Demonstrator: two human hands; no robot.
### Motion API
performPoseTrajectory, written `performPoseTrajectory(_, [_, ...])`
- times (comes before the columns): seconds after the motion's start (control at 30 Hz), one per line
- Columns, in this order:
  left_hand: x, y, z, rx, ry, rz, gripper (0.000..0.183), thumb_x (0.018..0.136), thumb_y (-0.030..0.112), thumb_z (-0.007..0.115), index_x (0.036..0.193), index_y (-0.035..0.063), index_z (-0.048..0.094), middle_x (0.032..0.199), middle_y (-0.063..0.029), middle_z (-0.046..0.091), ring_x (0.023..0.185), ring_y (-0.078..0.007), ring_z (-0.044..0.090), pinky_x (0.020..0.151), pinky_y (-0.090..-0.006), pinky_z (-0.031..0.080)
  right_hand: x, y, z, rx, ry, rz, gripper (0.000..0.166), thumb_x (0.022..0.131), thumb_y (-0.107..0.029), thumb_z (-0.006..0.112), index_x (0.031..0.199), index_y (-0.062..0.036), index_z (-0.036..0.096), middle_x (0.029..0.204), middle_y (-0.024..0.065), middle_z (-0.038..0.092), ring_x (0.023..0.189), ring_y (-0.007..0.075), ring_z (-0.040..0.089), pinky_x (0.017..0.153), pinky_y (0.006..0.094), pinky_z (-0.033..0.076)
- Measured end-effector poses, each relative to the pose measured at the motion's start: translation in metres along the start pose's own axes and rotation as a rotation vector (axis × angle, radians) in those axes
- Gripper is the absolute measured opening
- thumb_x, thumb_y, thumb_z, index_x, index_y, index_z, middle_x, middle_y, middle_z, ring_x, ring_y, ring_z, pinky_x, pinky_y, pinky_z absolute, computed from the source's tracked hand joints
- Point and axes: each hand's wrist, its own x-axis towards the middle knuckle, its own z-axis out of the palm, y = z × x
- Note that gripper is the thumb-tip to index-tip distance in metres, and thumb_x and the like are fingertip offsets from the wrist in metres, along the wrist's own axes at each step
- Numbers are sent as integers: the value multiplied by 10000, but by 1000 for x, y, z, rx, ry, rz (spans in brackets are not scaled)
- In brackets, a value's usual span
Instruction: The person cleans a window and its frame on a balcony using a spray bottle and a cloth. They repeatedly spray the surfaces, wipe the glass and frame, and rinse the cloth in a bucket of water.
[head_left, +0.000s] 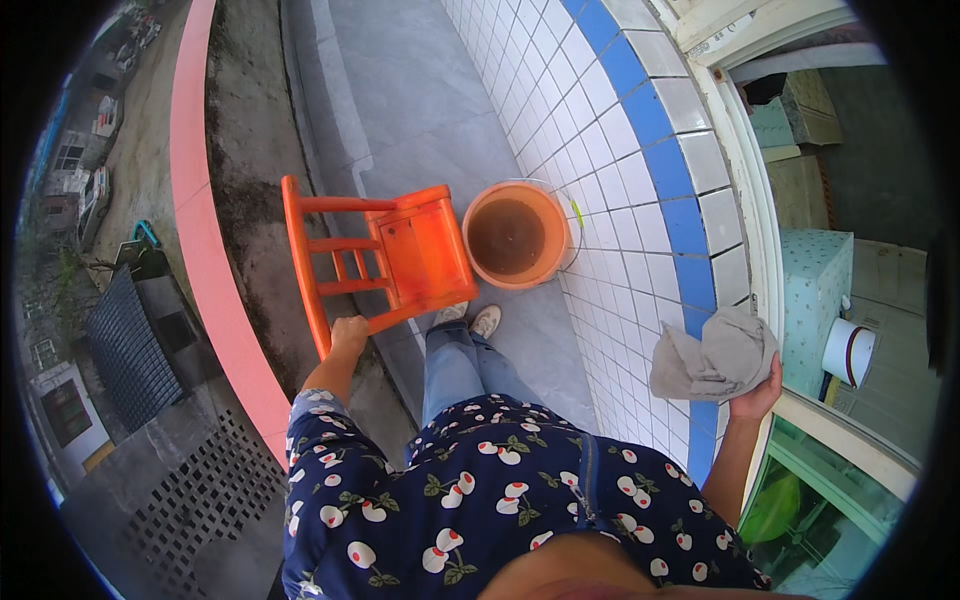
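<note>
My left hand (349, 336) grips the top corner of the backrest of an orange wooden chair (424, 251). The chair's seat faces up at me, close beside an orange plastic bucket (555, 259). Murky brown water (507, 237) fills part of the bucket, and its thin wire handle with a green grip (577, 213) hangs toward the wall. Out to the right, my right hand (759, 395) holds a bunched grey cloth (712, 358) at the tiled ledge beside the window frame. The cloth hides most of its fingers.
White tiles (600, 195) with a blue band (664, 161) cover the wall under the window frame (757, 225). A grey tiled floor (420, 82) runs ahead. On the left, a concrete ledge (240, 135) and pink parapet edge (191, 135) border a drop to a yard with a dark tiled roof (131, 345).
</note>
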Motion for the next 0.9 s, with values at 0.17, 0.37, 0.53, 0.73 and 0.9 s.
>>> performPoseTrajectory(0.17, [-6, -8, 2, -35, -98, -21, 131, 812, 117, 543, 836, 97, 671, 816, -114, 696, 787, -246, 691, 673, -362, 548, 16, -1, 20, 0, -5, 45, 489, 937, -320, 435, 1298, 8, 463, 1333, 133, 489, 1239, 285, 456, 1050, 415, 348])
performPoseTrajectory(0.37, [-27, 21, 50, -119, -266, -120, 174, 849, 122, 511, 907, 90, 671, 921, -116, 694, 875, -254, 680, 724, -382, 545, 31, -1, 24, -13, -137, 80, 482, 940, -306, 433, 1301, 11, 459, 1337, 130, 487, 1243, 283, 454, 1057, 411, 338])
performPoseTrajectory(0.53, [-26, 38, 32, -248, -381, -302, 221, 859, 157, 511, 985, 78, 675, 1041, -129, 671, 988, -279, 645, 825, -394, 527, 40, -4, 20, 17, -90, 95, 470, 937, -310, 443, 1292, -4, 477, 1296, 121, 528, 1212, 266, 485, 1045, 399, 351])
performPoseTrajectory(0.73, [40, 26, -40, -384, -213, -230, 241, 825, 198, 502, 964, 113, 680, 1054, -148, 651, 1006, -344, 614, 857, -425, 504, 47, -3, 36, 68, -147, 107, 489, 888, -312, 539, 1265, -3, 497, 1271, 121, 544, 1171, 276, 516, 1020, 407, 380])
performPoseTrajectory(0.9, [122, 17, -187, -626, 449, -8, 227, 782, 180, 513, 890, 56, 669, 882, -187, 651, 824, -392, 617, 733, -432, 506, 59, -4, 56, 84, -141, 20, 464, 847, -221, 614, 1248, -14, 508, 1221, 115, 571, 1142, 260, 536, 985, 402, 417])
